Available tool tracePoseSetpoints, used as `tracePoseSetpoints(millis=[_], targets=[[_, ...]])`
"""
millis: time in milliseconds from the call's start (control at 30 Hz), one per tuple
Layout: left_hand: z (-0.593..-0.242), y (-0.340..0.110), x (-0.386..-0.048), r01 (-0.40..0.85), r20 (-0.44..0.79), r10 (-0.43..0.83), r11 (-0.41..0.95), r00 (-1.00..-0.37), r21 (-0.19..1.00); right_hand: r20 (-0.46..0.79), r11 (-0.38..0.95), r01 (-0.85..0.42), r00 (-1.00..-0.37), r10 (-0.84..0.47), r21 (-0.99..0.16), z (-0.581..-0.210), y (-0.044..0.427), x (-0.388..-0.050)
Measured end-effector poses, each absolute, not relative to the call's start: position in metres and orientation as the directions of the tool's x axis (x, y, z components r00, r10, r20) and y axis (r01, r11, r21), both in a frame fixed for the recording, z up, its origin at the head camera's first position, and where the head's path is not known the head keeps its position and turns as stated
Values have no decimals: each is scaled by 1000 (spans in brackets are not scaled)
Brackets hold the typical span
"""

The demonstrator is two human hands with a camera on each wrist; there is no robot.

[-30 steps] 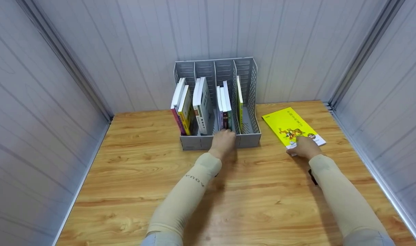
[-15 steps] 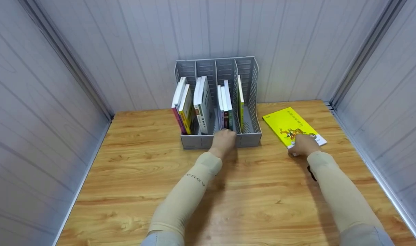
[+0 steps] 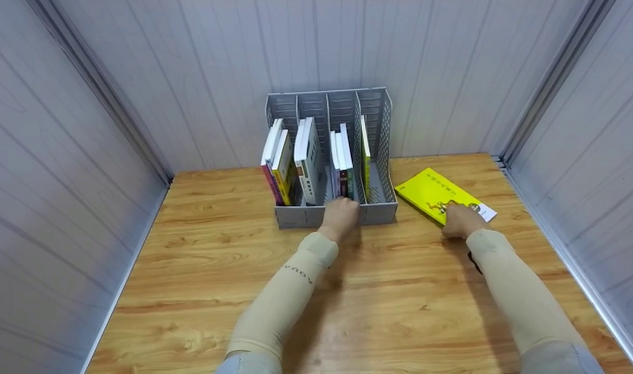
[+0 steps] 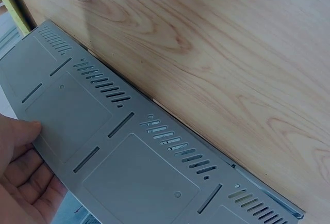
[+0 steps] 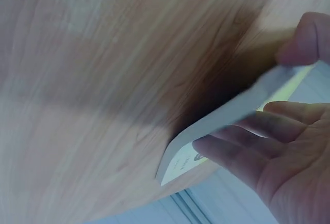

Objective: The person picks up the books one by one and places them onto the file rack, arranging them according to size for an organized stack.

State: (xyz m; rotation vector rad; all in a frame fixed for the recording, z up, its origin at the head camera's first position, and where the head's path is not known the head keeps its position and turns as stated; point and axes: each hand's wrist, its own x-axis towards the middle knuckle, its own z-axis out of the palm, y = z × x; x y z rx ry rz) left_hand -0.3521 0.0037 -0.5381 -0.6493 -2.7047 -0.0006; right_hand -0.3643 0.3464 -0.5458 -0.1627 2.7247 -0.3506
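A grey four-slot file rack (image 3: 294, 217) stands against the back wall with books upright in it. My left hand (image 3: 340, 217) grips its front lip at the third slot; the left wrist view shows the thumb outside the front panel (image 4: 135, 175) and fingers curled behind it. On the right, my right hand (image 3: 463, 221) pinches the near edge of a yellow paperback book (image 3: 435, 191). In the right wrist view the thumb is at the book's page edge (image 5: 227, 111) and the fingers lie on the cover. That edge is raised and slightly bent off the table.
From left to right, the slots hold pink and yellow books (image 3: 281, 171), thick white books (image 3: 307, 166), several thin books (image 3: 342, 161) and one slim yellow book (image 3: 366, 161). Pale panel walls (image 3: 218, 78) enclose the wooden table (image 3: 207, 270) at the back and sides.
The yellow book has turned counter-clockwise, its far end swinging left toward the rack, and its near edge has tilted in my right hand. My left hand stays at the rack.
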Motion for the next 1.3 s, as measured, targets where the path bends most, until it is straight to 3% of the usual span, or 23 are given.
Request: tracePoseSetpoints(millis=[533,933,1300], targets=[[-539,4,-351,452,363,460,885,-810,-112,-215,982,-31,-974,-71,-187,-553,352,-350],[-538,4,-350,452,369,453,887,-812,-94,-50,987,-152,-987,-155,-58,-563,351,-340],[-546,4,-352,443,404,452,888,-795,-122,166,980,-153,-977,-131,-130,-552,359,-336]])
